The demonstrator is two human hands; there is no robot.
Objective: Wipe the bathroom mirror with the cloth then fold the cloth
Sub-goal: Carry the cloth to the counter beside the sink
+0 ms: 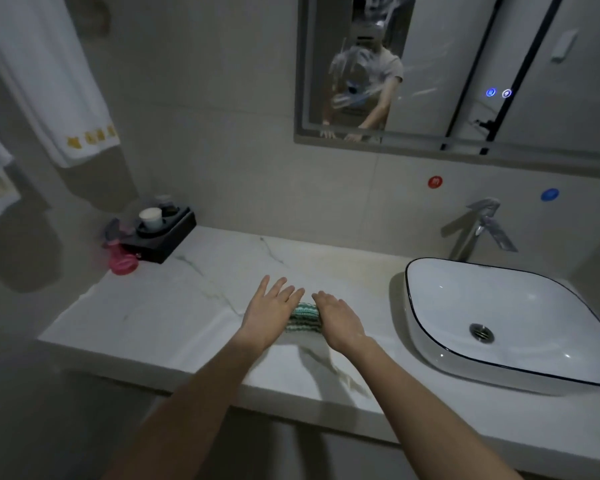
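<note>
A small green-and-white striped cloth (303,317) lies folded on the white marble counter (187,306), mostly covered by my hands. My left hand (271,310) lies flat on its left part with fingers straight and spread. My right hand (340,318) lies flat on its right part, fingers straight and together. Only a narrow strip of cloth shows between them. The wall mirror (447,81) hangs above the counter and carries smeared streaks near the reflection of a person.
A white basin (430,306) with a dark rim sits to the right, a chrome tap (478,226) behind it. At the counter's back left stand a black tray (174,237) with a white cup (151,218) and a pink object (122,263). White towels (49,81) hang on the left wall.
</note>
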